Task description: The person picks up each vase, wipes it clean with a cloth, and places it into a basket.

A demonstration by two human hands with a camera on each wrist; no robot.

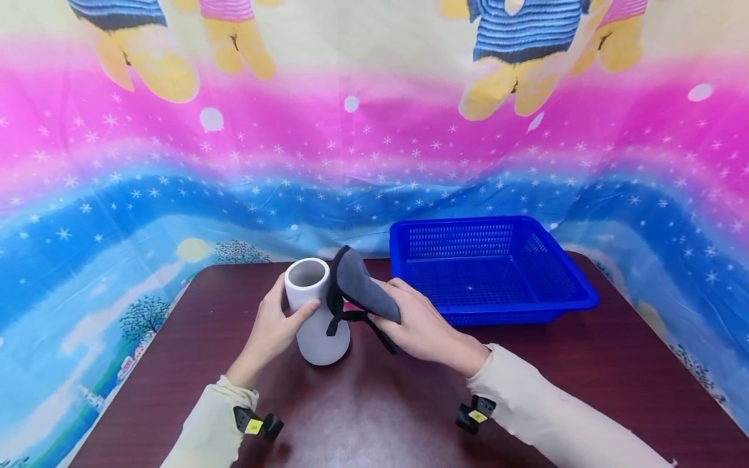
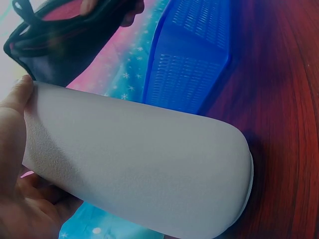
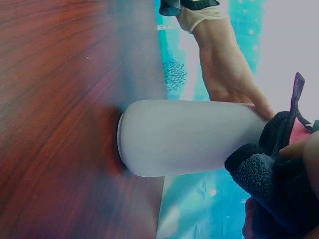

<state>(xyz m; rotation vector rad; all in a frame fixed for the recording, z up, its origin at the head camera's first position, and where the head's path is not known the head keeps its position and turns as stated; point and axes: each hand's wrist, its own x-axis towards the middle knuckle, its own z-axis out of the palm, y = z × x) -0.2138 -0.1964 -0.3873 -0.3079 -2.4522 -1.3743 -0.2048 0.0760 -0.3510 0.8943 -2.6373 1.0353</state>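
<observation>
A tall white vase with a round open mouth has its base down at the dark red-brown table. My left hand grips it near the rim, thumb across the front and fingers round the far side. My right hand holds a folded grey fleecy cloth with black edging and a black strap. A bit of pink shows among its folds. In the right wrist view the cloth lies against the upper side of the vase. The left wrist view shows the vase from its side, with the cloth at its mouth.
A blue plastic basket with mesh walls stands at the back right of the table. Behind the table hangs a printed cloth backdrop in pink and blue. A black wrist camera sits below the left sleeve.
</observation>
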